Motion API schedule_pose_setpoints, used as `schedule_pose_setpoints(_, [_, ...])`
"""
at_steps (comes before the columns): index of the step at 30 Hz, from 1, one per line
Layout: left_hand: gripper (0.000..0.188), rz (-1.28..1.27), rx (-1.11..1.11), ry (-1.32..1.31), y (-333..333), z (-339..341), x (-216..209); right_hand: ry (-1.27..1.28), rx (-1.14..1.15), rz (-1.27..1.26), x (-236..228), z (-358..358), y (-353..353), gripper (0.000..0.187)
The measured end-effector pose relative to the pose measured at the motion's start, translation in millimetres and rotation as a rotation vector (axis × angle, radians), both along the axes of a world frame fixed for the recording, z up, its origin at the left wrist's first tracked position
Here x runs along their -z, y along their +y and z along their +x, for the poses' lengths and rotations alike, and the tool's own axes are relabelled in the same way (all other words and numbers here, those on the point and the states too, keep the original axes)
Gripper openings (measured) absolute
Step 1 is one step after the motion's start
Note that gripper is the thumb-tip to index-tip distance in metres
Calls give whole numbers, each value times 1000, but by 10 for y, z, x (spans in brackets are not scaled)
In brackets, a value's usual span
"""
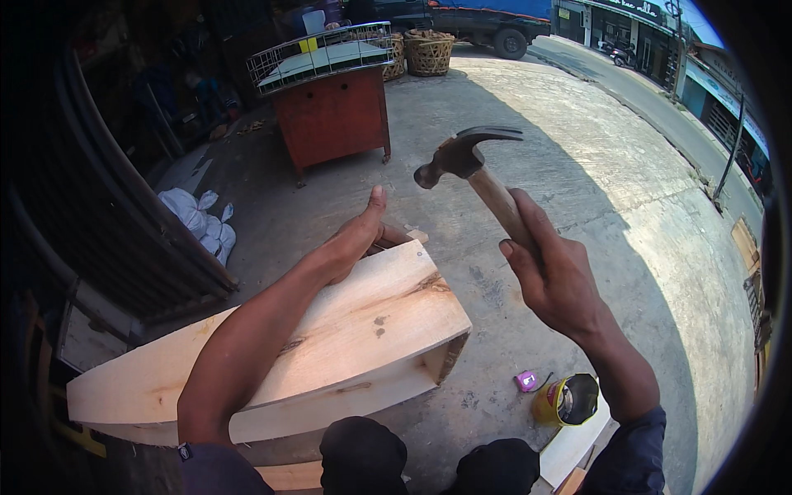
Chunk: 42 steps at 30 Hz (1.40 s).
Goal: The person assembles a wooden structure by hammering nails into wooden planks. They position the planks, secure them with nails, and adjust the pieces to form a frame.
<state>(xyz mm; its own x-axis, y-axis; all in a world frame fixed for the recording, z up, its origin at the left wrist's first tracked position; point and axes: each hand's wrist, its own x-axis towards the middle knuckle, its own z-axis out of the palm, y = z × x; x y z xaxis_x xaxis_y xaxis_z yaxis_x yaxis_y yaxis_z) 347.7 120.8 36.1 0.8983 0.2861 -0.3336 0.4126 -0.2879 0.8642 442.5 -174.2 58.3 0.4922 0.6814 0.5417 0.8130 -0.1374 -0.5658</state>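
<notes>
A claw hammer [493,198] is raised above the ground, its dark head pointing up and away. My right hand [568,285] is closed round its wooden handle, thumb along the side. Below and to the left lies a long box of pale wooden boards [371,322], with an open end toward the right. My left hand [355,239] grips the far edge of this box near its right end, thumb sticking up and fingers partly hidden behind the board. A nail head [419,254] shows in the top board near that corner.
A yellow can [549,404] and a pink tape measure [525,380] stand on the concrete by my right forearm, beside loose wood strips [573,450]. Farther off are a red cart [330,120], woven baskets [429,54], white sacks [198,219] and a parked truck [495,25].
</notes>
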Motion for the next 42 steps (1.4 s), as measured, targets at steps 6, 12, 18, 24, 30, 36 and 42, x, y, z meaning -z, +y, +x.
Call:
schedule_pose_setpoints(6, [106,392,35,-47,-128,-81,-44,24,138,-440,1143,521,-239,52])
schedule_pose_setpoints(12, [71,877,379,-486,-437,-148,-76,1167,259,-761,3304,20,-554,52])
schedule_pose_setpoints(18, [68,871,471,-399,-416,-50,-75,385,471,-429,4280,933,137,27])
schedule_pose_setpoints(24, [71,913,433,-371,-430,-10,-73,39,624,-558,4764,2652,946,52])
schedule_pose_setpoints(30, [77,952,406,-344,-451,-44,-70,-19,453,-581,5127,3001,807,28])
schedule_pose_setpoints(36, [68,992,361,-487,-380,-141,-34,174,621,-452,4674,2416,759,14])
schedule_pose_setpoints(42, [31,1060,407,-764,-464,-90,-200,681,74,212,2570,790,420,40])
